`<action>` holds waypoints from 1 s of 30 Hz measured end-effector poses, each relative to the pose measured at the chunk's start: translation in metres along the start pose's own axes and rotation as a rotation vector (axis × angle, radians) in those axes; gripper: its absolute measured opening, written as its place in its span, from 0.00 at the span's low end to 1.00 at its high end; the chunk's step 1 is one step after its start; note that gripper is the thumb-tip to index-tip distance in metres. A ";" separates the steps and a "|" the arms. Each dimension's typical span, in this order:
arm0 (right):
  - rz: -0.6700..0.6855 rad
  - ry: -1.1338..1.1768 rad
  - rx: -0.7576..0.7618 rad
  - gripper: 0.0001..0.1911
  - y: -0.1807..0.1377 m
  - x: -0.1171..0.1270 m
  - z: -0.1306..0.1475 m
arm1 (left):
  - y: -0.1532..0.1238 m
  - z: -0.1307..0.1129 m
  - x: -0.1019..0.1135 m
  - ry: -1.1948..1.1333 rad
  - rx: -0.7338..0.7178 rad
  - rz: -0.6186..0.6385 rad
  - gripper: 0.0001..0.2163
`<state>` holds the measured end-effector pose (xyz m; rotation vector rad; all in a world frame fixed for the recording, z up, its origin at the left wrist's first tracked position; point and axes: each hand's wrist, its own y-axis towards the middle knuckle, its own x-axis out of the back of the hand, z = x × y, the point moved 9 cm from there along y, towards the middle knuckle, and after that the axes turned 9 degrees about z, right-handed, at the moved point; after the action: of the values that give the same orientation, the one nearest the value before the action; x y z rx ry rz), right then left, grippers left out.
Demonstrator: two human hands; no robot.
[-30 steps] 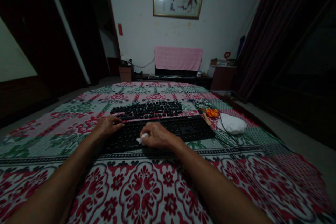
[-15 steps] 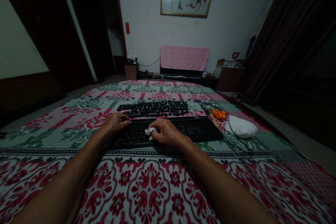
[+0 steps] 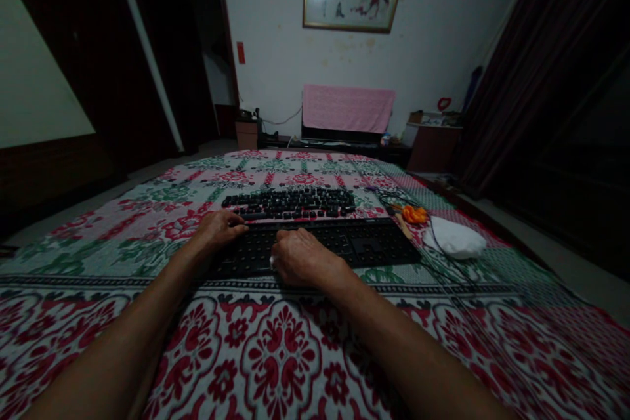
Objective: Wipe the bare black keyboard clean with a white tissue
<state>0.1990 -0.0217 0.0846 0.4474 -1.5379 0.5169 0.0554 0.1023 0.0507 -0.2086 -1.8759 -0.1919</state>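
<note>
A black keyboard (image 3: 394,246) with its keycaps off lies across the patterned bedspread. My left hand (image 3: 216,230) grips its left end, thumb resting near the upper edge; the fingers' undersides are hidden. Over the keyboard's middle, near the front edge, my right hand (image 3: 302,259) is closed on a crumpled white tissue (image 3: 272,263), of which only a small bit shows. Loose black keycaps (image 3: 295,200) lie in rows just behind the keyboard.
Right of the keyboard are an orange cloth-like bundle (image 3: 414,214), a flat wooden stick (image 3: 403,226), a white bag or cloth (image 3: 457,239) and a dark cable (image 3: 445,269). A bedspread (image 3: 280,354) covers the surface. A pink towel (image 3: 348,108) hangs at the far wall.
My right hand has turned and come slightly nearer to me with the tissue, which is now mostly hidden. My left hand stays at the keyboard's left end.
</note>
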 end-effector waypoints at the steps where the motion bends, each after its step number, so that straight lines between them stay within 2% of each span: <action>1: 0.006 0.000 0.004 0.11 0.000 -0.001 0.001 | 0.000 0.001 0.000 0.000 0.008 0.001 0.17; 8: 0.026 0.095 0.044 0.13 -0.002 -0.005 -0.006 | 0.000 -0.001 -0.001 0.010 0.004 0.003 0.17; 13: -0.086 0.454 0.067 0.13 0.001 -0.003 -0.031 | -0.001 -0.001 -0.001 0.012 0.024 0.015 0.17; 16: -0.144 0.544 0.051 0.12 0.001 -0.002 -0.045 | 0.000 -0.001 -0.002 0.011 0.007 0.018 0.17; 24: -0.143 0.441 0.032 0.10 -0.001 -0.008 -0.038 | 0.002 0.002 -0.004 0.016 0.007 0.019 0.17; 30: -0.105 0.189 0.019 0.12 0.002 -0.009 -0.023 | 0.001 0.001 -0.003 0.000 -0.005 0.006 0.17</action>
<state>0.2163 -0.0070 0.0756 0.4777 -1.3224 0.4791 0.0557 0.1030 0.0480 -0.2175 -1.8747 -0.1929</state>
